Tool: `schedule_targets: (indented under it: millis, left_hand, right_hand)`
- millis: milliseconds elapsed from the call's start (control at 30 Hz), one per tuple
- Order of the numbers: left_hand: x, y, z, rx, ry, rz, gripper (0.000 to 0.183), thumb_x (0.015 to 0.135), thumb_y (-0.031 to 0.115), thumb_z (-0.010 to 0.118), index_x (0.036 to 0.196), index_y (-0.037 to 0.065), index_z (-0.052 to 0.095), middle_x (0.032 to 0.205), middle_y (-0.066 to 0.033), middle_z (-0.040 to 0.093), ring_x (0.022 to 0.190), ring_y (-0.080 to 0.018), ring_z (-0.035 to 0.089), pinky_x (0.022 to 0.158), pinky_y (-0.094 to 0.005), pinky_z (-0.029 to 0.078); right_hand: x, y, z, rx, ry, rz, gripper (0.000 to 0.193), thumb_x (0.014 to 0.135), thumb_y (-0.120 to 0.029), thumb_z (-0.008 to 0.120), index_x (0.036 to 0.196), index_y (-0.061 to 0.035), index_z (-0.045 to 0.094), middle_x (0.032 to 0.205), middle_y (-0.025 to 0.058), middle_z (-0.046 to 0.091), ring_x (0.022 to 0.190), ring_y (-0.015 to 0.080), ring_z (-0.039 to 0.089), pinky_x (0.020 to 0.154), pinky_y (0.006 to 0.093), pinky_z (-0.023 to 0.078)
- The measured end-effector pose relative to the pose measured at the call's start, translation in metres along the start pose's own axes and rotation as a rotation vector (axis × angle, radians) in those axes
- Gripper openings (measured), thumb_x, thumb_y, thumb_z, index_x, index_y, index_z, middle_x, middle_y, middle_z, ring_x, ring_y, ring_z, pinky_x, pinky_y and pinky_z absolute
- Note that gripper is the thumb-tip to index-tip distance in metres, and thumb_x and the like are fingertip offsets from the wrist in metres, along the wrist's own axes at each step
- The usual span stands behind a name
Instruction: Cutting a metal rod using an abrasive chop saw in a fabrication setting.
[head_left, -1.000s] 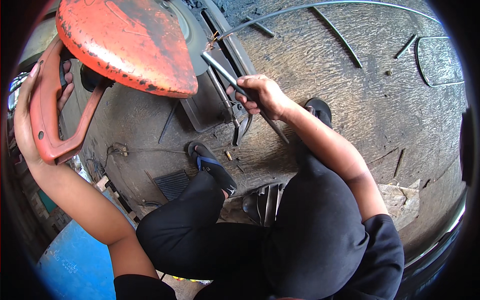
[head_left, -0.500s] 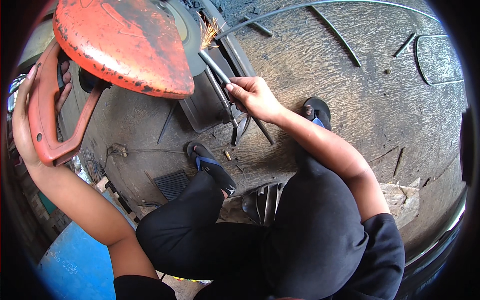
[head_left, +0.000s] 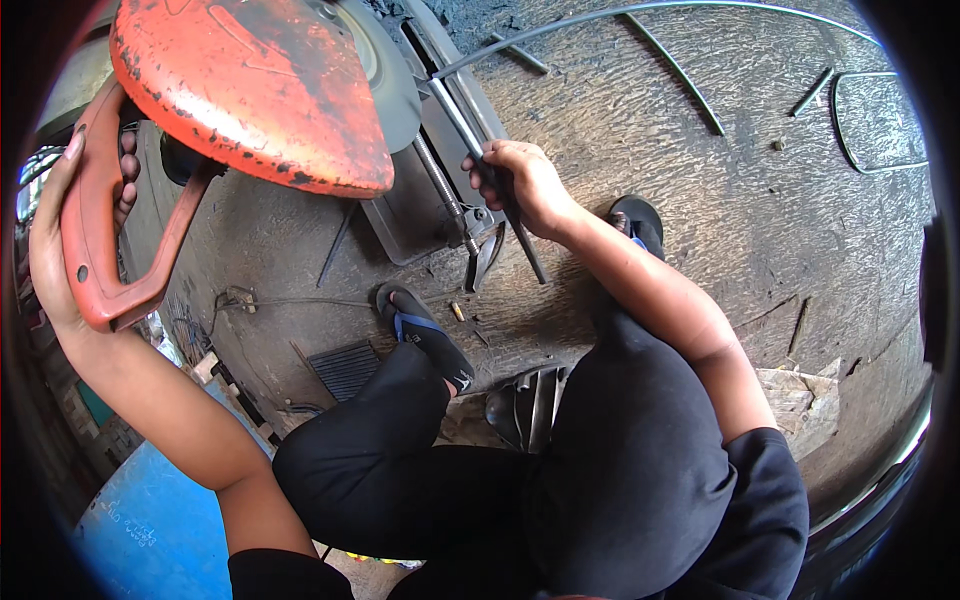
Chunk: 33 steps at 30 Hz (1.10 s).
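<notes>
While the left hand (head_left: 60, 240) wrapped the red handle (head_left: 105, 260):
Right hand (head_left: 525, 185): gripped a thin metal rod (head_left: 490, 170)
Saw's orange guard (head_left: 250, 85): far left

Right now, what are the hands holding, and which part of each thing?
The left hand grips the orange cut-off saw by its looped handle. The right hand holds a thin grey metal rod near its lower end.
</notes>
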<state>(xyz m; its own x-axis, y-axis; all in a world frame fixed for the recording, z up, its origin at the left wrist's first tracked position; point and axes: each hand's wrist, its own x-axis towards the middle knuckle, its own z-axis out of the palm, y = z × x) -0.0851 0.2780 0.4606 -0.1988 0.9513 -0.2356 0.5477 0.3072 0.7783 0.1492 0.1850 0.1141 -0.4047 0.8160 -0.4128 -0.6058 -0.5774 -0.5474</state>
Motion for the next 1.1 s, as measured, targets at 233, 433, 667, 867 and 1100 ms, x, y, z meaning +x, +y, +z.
schedule_targets:
  millis: [233, 433, 667, 867, 1100]
  left_hand:
    - [-0.01, -0.004, 0.019, -0.074, 0.1, 0.129, 0.045, 0.093, 0.027, 0.05, 0.122, -0.007, 0.052, 0.103, -0.0186, 0.064, 0.085, -0.0181, 0.064, 0.078, -0.0274, 0.051]
    - [-0.005, -0.005, 0.013, -0.08, 0.096, 0.124, 0.046, 0.094, 0.028, 0.048, 0.124, -0.007, 0.051, 0.106, -0.0176, 0.064, 0.09, -0.0229, 0.064, 0.081, -0.03, 0.051]
    - [-0.004, -0.011, 0.015, -0.07, 0.186, 0.25, 0.046, 0.094, 0.027, 0.048, 0.124, -0.008, 0.051, 0.111, -0.0183, 0.062, 0.092, -0.0224, 0.064, 0.081, -0.0309, 0.051]
    - [-0.007, -0.003, 0.015, -0.084, 0.048, 0.109, 0.045, 0.094, 0.028, 0.05, 0.122, -0.007, 0.052, 0.102, -0.0158, 0.064, 0.086, -0.0181, 0.063, 0.078, -0.0268, 0.051]
    - [0.003, -0.004, -0.005, 0.003, -0.036, 0.02, 0.043, 0.093, 0.028, 0.052, 0.122, -0.004, 0.051, 0.109, -0.0157, 0.061, 0.087, -0.0208, 0.064, 0.077, -0.0288, 0.053]
  right_hand:
    - [-0.002, -0.002, 0.0, -0.157, -0.17, 0.051, 0.022, 0.093, -0.012, 0.048, 0.097, 0.0018, 0.063, 0.074, 0.0027, 0.06, 0.058, 0.0065, 0.051, 0.052, 0.0201, 0.041]
    - [-0.005, 0.003, 0.004, -0.327, -0.135, -0.034, 0.024, 0.095, -0.016, 0.05, 0.099, 0.003, 0.064, 0.069, 0.001, 0.059, 0.055, 0.0055, 0.049, 0.05, 0.0222, 0.04]
    - [-0.009, 0.001, 0.011, -0.743, -0.012, -0.229, 0.029, 0.094, -0.019, 0.056, 0.108, 0.0053, 0.063, 0.068, -0.0012, 0.061, 0.058, 0.0027, 0.047, 0.055, 0.0212, 0.041]
    - [-0.005, 0.003, 0.005, -0.776, 0.079, -0.324, 0.032, 0.09, -0.018, 0.059, 0.111, 0.005, 0.063, 0.068, 0.002, 0.063, 0.058, 0.0049, 0.049, 0.057, 0.0214, 0.042]
    - [0.0, -0.007, -0.008, -0.083, -0.055, 0.007, 0.03, 0.089, -0.014, 0.045, 0.101, 0.0061, 0.063, 0.076, 0.0076, 0.065, 0.054, 0.0083, 0.049, 0.052, 0.0218, 0.041]
